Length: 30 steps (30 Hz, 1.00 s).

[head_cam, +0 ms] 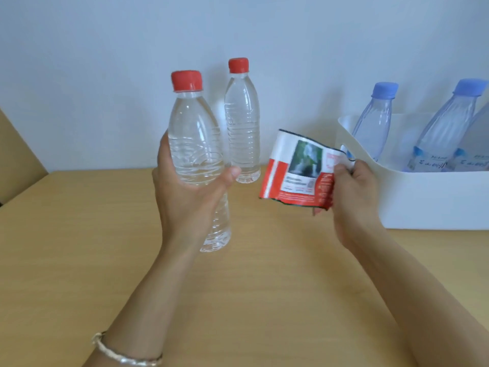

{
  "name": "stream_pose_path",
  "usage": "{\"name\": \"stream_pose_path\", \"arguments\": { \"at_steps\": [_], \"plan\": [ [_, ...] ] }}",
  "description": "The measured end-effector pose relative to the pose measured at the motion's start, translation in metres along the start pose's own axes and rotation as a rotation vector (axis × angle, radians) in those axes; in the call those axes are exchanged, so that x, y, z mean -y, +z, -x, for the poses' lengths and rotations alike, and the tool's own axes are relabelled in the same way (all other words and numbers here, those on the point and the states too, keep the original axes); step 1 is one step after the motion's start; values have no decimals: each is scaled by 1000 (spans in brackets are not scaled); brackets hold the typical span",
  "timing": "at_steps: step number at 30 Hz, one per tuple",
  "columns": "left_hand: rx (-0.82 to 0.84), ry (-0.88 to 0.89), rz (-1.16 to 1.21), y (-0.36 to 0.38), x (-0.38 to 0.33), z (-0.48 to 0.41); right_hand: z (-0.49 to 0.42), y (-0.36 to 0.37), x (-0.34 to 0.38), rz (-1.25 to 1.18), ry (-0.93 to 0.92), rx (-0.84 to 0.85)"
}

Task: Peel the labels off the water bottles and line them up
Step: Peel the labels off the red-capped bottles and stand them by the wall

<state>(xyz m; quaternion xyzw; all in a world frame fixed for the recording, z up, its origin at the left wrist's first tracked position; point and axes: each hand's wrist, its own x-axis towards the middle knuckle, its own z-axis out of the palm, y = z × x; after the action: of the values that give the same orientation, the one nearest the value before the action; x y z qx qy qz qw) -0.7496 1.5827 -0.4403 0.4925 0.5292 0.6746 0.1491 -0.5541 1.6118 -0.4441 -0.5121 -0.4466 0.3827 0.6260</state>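
Head view: left grip (pixel 182 197) curls round a bare bottle (pixel 195 133) lifted just left of the standing bottle (pixel 242 128) on the bench (pixel 277 274), right grip (pixel 354 197) pinching the peeled label (pixel 296 168) to its right.

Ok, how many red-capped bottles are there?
2. The held bottle is in the left hand; the standing bottle is on the table behind it, by the wall. The white bin might hide more.
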Motion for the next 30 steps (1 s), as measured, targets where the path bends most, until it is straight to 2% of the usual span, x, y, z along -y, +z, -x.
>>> {"name": "stream_pose_path", "arguments": {
  "at_steps": [2, 6, 11, 15, 17, 21, 30],
  "plan": [
    [-25, -13, 20, -5, 2, -5, 0, -4, 1, 31, -7, 19],
    [15, -16, 117, -2, -1, 1, 12, 13, -4, 134, -50, 159],
    [209, 108, 100, 14, -4, 15, 20, 16, -7, 149, -54, 184],
    [339, 95, 192, 26, -6, 28, 25, 14, -5, 143, -89, 228],
    [408, 82, 232, 29, -7, 32, 28, 14, -4, 112, -65, 280],
    [444, 47, 285, 26, -4, 31, 36, 17, 0, -109, 75, 449],
    [466, 40, 320, 21, -4, 31, 25, 3, -17, -168, 123, 674]
  ]
}}
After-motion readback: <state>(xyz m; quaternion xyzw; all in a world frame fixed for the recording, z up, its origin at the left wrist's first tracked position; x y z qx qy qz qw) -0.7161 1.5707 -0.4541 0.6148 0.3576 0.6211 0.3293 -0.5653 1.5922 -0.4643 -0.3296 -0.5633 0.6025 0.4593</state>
